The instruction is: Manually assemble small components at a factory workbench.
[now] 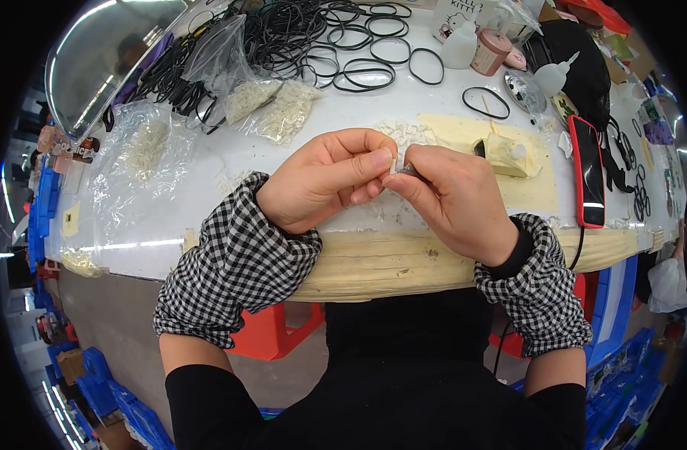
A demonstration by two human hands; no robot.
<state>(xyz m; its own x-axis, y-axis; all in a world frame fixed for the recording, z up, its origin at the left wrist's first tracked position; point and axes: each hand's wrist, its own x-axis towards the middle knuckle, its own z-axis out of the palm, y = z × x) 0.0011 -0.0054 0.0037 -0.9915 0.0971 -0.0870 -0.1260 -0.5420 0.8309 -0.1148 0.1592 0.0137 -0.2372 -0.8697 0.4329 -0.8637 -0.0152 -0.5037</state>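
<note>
Head: hands (328,176) tight about white piece (393,166).

You wear a plain black top (403,397), whose black sleeves end short of your forearms. To the left of that top, a puffy fabric sleeve cover in black-and-white check (238,262) wraps your left forearm, wrinkled and gathered at its ends. To the right of the top, a matching checked cover (538,292) wraps your right forearm, with a snug black cuff (516,247) showing at its wrist end. Farther out from the top, your left hand (324,180) and right hand (467,202) are bare.
</note>
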